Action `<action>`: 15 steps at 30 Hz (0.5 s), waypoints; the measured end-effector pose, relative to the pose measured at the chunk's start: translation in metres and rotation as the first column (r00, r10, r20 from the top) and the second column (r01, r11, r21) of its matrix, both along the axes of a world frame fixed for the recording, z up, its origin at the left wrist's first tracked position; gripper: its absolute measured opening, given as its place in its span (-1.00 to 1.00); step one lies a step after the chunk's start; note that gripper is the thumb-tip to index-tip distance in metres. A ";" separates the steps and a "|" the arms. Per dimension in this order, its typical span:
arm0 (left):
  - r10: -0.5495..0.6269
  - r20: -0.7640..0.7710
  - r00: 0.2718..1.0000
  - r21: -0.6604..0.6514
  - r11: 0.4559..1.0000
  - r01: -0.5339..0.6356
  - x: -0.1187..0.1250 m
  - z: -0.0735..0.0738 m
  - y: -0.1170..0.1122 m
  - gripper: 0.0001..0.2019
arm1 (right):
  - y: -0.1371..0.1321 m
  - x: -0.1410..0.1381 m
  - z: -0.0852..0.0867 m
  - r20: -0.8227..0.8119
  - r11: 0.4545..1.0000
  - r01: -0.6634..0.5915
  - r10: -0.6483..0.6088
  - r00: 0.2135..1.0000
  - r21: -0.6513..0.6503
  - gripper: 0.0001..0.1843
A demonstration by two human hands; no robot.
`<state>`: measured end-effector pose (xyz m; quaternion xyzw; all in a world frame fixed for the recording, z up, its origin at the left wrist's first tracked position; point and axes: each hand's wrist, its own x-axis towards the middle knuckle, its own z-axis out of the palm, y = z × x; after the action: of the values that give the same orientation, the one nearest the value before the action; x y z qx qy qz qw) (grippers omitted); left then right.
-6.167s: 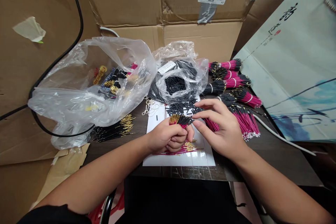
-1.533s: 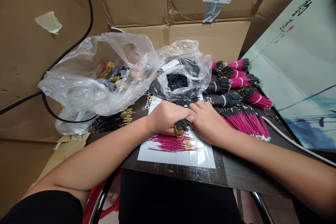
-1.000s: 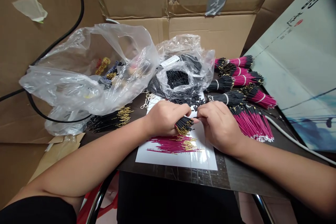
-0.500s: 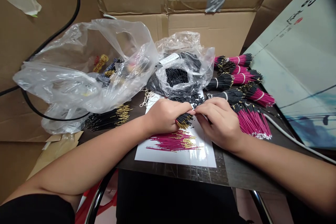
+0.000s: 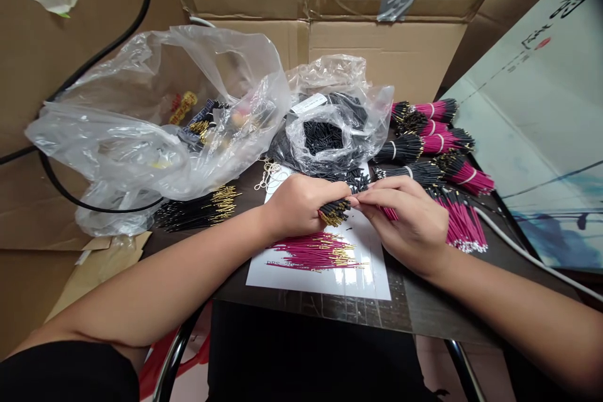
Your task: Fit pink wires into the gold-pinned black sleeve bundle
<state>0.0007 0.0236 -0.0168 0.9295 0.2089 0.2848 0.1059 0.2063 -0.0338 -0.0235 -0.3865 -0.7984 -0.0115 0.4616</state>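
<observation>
My left hand (image 5: 301, 204) is closed round a bundle of wires (image 5: 334, 212) with black sleeves and gold tips, which stick out past the fingers. Its thumb and forefinger meet the fingertips of my right hand (image 5: 409, 220). The right fingers are pinched together; whatever sits between them is too small to make out. A bit of pink shows below those fingers. Under the hands, loose pink wires (image 5: 315, 252) with gold ends lie side by side on a white sheet (image 5: 282, 286). Short black sleeves (image 5: 355, 181) are scattered just beyond the hands.
Behind the hands stands an open plastic bag (image 5: 346, 113) of black sleeves. A large clear bag (image 5: 113, 138) and black wires (image 5: 198, 208) are at the left. Tied wire bundles (image 5: 433, 141) and loose pink wires (image 5: 464, 226) lie right, near a white cable (image 5: 518, 245).
The view has shifted slightly, so most things appear a little further right. Both hands stay together at the fingertips. Pink now shows below the right fingers.
</observation>
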 end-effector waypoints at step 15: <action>0.010 0.098 0.995 0.007 1.000 -0.011 -0.001 -0.005 -0.003 -0.91 | -0.019 -0.021 0.010 -0.430 0.804 -0.096 -0.209 0.878 -0.587 -0.89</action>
<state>-0.0001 0.0209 -0.0221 0.9138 0.2072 0.3314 0.1109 0.1855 -0.0528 -0.0132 -0.5260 -0.6111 0.3187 0.4983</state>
